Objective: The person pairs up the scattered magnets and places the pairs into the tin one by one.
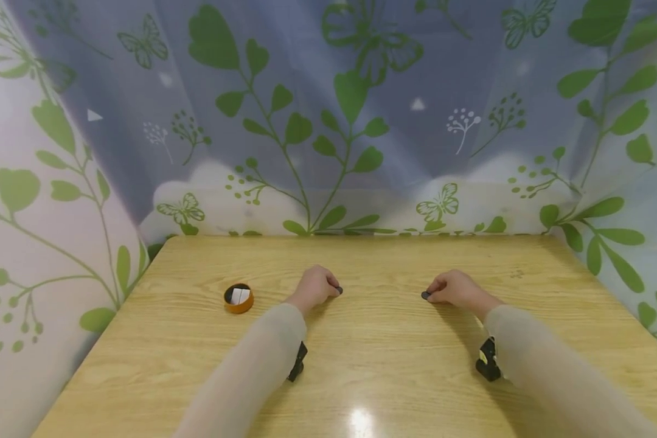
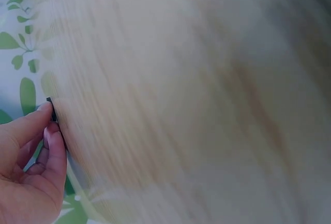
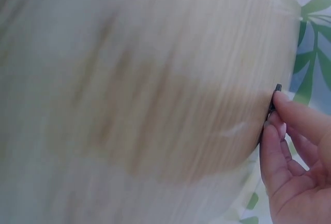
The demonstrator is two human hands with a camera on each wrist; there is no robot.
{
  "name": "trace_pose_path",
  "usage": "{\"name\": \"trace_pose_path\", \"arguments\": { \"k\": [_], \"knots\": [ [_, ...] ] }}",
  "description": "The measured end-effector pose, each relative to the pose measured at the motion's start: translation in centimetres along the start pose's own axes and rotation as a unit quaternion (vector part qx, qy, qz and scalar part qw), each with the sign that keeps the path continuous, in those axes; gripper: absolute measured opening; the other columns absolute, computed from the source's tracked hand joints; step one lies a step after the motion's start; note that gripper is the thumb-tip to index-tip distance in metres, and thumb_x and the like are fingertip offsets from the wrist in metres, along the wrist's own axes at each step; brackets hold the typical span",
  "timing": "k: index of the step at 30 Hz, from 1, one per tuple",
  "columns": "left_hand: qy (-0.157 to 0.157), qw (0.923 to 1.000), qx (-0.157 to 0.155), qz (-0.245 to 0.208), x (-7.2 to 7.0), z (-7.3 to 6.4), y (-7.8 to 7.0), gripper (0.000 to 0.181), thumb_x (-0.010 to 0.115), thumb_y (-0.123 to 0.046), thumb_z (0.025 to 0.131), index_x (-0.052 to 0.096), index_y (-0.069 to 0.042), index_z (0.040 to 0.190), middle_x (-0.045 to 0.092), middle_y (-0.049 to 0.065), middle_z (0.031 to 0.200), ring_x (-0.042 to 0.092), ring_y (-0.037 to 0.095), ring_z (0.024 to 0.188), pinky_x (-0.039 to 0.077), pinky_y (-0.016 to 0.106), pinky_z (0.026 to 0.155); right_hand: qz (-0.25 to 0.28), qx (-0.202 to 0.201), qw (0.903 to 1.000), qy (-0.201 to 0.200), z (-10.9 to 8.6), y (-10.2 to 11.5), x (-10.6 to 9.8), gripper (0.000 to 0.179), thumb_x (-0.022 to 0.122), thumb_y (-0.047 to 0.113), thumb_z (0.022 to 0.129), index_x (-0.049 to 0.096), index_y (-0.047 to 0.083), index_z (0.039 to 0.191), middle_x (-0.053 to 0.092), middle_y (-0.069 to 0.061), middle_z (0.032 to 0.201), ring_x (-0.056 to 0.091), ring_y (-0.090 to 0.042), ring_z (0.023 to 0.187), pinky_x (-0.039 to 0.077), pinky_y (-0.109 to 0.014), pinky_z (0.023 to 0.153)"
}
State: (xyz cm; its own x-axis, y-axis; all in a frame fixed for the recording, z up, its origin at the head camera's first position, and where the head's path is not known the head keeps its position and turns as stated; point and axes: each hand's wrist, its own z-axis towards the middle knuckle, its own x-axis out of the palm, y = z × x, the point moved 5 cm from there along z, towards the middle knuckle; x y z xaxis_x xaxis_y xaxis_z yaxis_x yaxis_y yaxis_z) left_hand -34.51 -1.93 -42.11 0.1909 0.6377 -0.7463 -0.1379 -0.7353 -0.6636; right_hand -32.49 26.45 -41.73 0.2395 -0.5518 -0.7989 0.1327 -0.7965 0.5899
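Observation:
My left hand [image 1: 316, 286] pinches a small dark flat piece [image 1: 339, 290] between thumb and fingers, low over the wooden table. The left wrist view shows that dark piece [image 2: 53, 110] edge-on at the fingertips. To the right, my right hand [image 1: 456, 288] pinches a similar small dark round-edged piece [image 1: 425, 295]. In the right wrist view the dark piece [image 3: 275, 97] is also a thin edge, partly hidden behind the fingers. A stretch of table lies between the hands, and the two pieces are apart.
An orange round bowl [image 1: 239, 309] with a dark inside stands left of my left hand, holding white rectangular pieces [image 1: 240, 296]. The wooden table [image 1: 372, 340] ends at a leaf-patterned curtain [image 1: 285, 207] at the back and sides. Dark wrist devices [image 1: 488, 360] hang under both sleeves.

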Motion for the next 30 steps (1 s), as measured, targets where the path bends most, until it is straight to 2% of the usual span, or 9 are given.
{"name": "trace_pose_path", "arguments": {
  "k": [4,9,18,24,25,30],
  "knots": [
    [0.001,0.9999,-0.005,-0.014,0.3,0.2,-0.1,0.008,0.074,-0.006,0.079,0.072,-0.002,0.086,0.062,0.008,0.096,0.057,0.026,0.094,0.046,0.037,0.086,0.008,0.001,1.0000,0.003,0.3,0.5,0.6,0.015,0.072,0.010,0.081,0.070,-0.001,0.091,0.067,-0.010,0.090,0.058,-0.023,0.084,0.046,-0.038,0.076],
    [0.007,1.0000,-0.002,-0.003,0.9,0.4,-0.5,0.009,0.074,-0.008,0.079,0.073,-0.003,0.086,0.065,0.006,0.092,0.058,0.024,0.093,0.047,0.035,0.085,0.007,0.006,0.9999,0.007,0.6,1.0,1.1,0.016,0.072,0.011,0.081,0.071,-0.001,0.092,0.067,-0.010,0.091,0.058,-0.023,0.085,0.046,-0.039,0.078],
    [0.023,0.9997,0.007,-0.005,2.0,0.7,-2.0,0.011,0.075,-0.008,0.079,0.073,-0.002,0.088,0.067,0.007,0.091,0.060,0.026,0.093,0.048,0.035,0.083,0.018,0.008,0.9998,0.003,1.4,1.5,1.9,0.018,0.073,0.012,0.080,0.071,-0.001,0.093,0.068,-0.009,0.091,0.059,-0.022,0.085,0.047,-0.036,0.076],
    [0.034,0.9993,0.011,-0.012,3.2,0.9,-3.3,0.010,0.074,-0.007,0.080,0.072,-0.002,0.088,0.066,0.006,0.091,0.059,0.025,0.095,0.048,0.033,0.083,0.019,-0.001,0.9998,0.002,1.8,2.1,2.4,0.017,0.074,0.012,0.079,0.071,0.000,0.091,0.068,-0.007,0.090,0.059,-0.022,0.084,0.047,-0.037,0.077],
    [0.034,0.9990,0.022,-0.018,4.3,2.0,-2.5,0.011,0.075,-0.011,0.079,0.073,-0.005,0.088,0.066,0.004,0.091,0.059,0.023,0.093,0.048,0.032,0.081,0.017,-0.001,0.9998,0.001,1.8,2.3,2.5,0.016,0.074,0.012,0.079,0.071,0.000,0.090,0.068,-0.007,0.090,0.060,-0.022,0.085,0.047,-0.037,0.078],
    [0.042,0.9987,0.020,-0.021,5.5,2.3,-3.4,0.010,0.076,-0.013,0.079,0.072,-0.007,0.085,0.064,0.001,0.086,0.058,0.018,0.087,0.048,0.029,0.078,0.012,0.001,0.9999,-0.004,1.9,2.7,2.7,0.014,0.074,0.012,0.079,0.072,0.002,0.088,0.068,-0.006,0.089,0.060,-0.020,0.083,0.047,-0.037,0.078]
  ]
}}
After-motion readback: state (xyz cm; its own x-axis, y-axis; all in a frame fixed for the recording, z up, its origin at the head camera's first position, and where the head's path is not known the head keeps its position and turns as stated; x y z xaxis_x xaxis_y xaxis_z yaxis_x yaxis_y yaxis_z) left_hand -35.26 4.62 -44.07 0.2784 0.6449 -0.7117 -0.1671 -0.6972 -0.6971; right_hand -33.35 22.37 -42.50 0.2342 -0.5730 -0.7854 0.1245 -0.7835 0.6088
